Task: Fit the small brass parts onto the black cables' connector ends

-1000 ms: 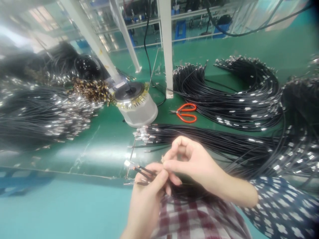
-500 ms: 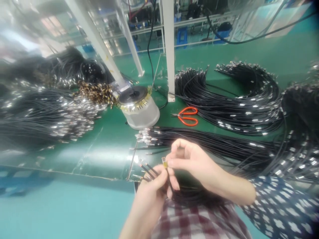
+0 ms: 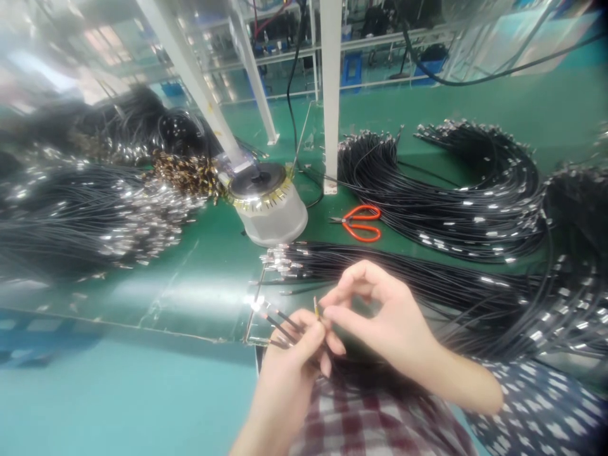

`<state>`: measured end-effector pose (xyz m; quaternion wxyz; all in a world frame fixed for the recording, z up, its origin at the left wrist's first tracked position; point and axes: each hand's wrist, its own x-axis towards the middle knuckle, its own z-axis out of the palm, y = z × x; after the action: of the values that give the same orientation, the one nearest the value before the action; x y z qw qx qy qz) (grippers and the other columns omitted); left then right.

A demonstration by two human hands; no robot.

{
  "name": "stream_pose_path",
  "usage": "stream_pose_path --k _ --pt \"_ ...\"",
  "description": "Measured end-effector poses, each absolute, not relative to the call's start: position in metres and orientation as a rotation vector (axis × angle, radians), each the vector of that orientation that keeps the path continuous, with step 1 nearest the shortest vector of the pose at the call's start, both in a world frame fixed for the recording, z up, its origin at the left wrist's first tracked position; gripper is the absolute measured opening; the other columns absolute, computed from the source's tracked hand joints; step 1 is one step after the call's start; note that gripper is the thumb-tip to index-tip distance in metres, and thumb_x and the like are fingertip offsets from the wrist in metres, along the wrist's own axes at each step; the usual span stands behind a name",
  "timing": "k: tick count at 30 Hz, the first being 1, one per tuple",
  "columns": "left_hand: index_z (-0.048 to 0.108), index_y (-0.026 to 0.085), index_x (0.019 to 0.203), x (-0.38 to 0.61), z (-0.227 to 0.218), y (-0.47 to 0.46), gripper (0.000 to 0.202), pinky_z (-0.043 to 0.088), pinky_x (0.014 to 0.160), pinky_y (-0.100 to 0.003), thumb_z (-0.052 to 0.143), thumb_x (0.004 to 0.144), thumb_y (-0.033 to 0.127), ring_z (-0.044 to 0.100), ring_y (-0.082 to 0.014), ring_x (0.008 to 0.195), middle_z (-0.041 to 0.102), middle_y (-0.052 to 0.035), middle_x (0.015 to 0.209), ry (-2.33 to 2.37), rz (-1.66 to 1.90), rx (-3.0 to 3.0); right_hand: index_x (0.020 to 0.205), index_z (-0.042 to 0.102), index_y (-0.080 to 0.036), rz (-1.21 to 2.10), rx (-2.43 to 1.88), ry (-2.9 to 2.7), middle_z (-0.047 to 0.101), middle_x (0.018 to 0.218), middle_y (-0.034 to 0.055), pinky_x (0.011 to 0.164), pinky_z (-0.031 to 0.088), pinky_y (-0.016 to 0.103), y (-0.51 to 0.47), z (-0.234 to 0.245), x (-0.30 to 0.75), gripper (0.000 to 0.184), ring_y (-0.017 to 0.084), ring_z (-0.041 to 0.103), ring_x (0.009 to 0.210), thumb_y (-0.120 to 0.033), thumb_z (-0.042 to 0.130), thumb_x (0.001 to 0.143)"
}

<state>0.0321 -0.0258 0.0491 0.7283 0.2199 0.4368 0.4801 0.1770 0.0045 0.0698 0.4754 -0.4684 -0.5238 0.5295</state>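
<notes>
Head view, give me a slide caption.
Left hand holds black cables, right hand close by, orange-handled scissors beyond on green table.

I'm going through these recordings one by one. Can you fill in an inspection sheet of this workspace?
Surface: green table, with glare and pale marks near the front edge.
Work in hand: black cable ends and a small yellow-banded tip.
Clutter: orange-handled scissors, apart from both hands.
Hands: left hand holds the cable ends; right hand has its fingers at the tip, grip unclear.
Cables: heap at left, curved bundle at right, straighter bundle nearest the hands.
Surroundings: white post, gray device with black top; blurred background.
</notes>
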Motion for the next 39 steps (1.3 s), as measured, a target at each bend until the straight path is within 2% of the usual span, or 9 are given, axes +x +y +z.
stream_pose_path --k 4,12,19,25,33,39 --pt "0.061 0.015 0.059 0.035 0.052 -0.026 0.025 0.04 0.043 -0.016 0.08 0.072 0.026 0.052 -0.0074 0.042 0.069 -0.0023 0.054 1.012 1.091 0.554 0.079 0.051 -0.022 1.346 -1.213 -1.248 0.072 0.073 -0.0043 0.068 0.044 0.029 0.004 0.074 0.174 0.03 0.014 0.066 0.069 -0.007 0.074 0.068" --pt "0.063 0.016 0.063 0.034 0.048 -0.033 0.018 0.044 0.046 -0.019 0.072 0.078 0.02 0.056 -0.0093 0.045 0.071 -0.001 0.059 1.234 1.151 0.831 0.081 0.046 -0.022 1.565 -1.167 -1.142 0.068 0.068 -0.0052 0.063 0.042 0.031 0.005 0.075 0.174 0.029 0.011 0.057 0.053 -0.006 0.07 0.072" --pt "0.062 0.017 0.064 0.037 0.056 -0.038 0.015 0.045 0.048 -0.021 0.071 0.076 0.017 0.056 -0.0119 0.047 0.071 -0.0031 0.056 1.275 1.134 0.837 0.083 0.042 -0.021 1.769 -0.892 -1.107 0.068 0.074 -0.0032 0.07 0.047 0.031 0.012 0.065 0.183 0.037 0.011 0.062 0.068 -0.01 0.075 0.072" --pt "0.063 0.018 0.064 0.036 0.058 -0.041 0.014 0.046 0.05 -0.023 0.071 0.076 0.019 0.058 -0.0133 0.049 0.071 -0.0032 0.057 1.263 1.12 0.835 0.082 0.037 -0.023 1.869 -0.703 -1.072 0.066 0.077 -0.0025 0.054 0.046 0.025 0.015 0.057 0.184 0.042 0.009 0.061 0.056 -0.022 0.079 0.075" --pt "0.065 0.017 0.065 0.035 0.055 -0.039 0.015 0.045 0.048 -0.022 0.072 0.077 0.021 0.056 -0.0127 0.048 0.069 -0.0029 0.056 1.225 1.114 0.846 0.082 0.035 -0.023 1.916 -0.623 -1.076 0.061 0.079 -0.0037 0.05 0.045 0.023 0.013 0.052 0.181 0.039 0.009 0.059 0.054 -0.023 0.074 0.08" --pt "0.063 0.016 0.065 0.036 0.051 -0.037 0.018 0.043 0.045 -0.02 0.072 0.08 0.023 0.055 -0.0103 0.046 0.067 -0.0007 0.057 1.2 1.135 0.788 0.083 0.041 -0.022 1.696 -0.819 -1.195 0.057 0.081 -0.0023 0.054 0.046 0.026 0.007 0.063 0.176 0.025 0.008 0.053 0.054 -0.018 0.066 0.083"
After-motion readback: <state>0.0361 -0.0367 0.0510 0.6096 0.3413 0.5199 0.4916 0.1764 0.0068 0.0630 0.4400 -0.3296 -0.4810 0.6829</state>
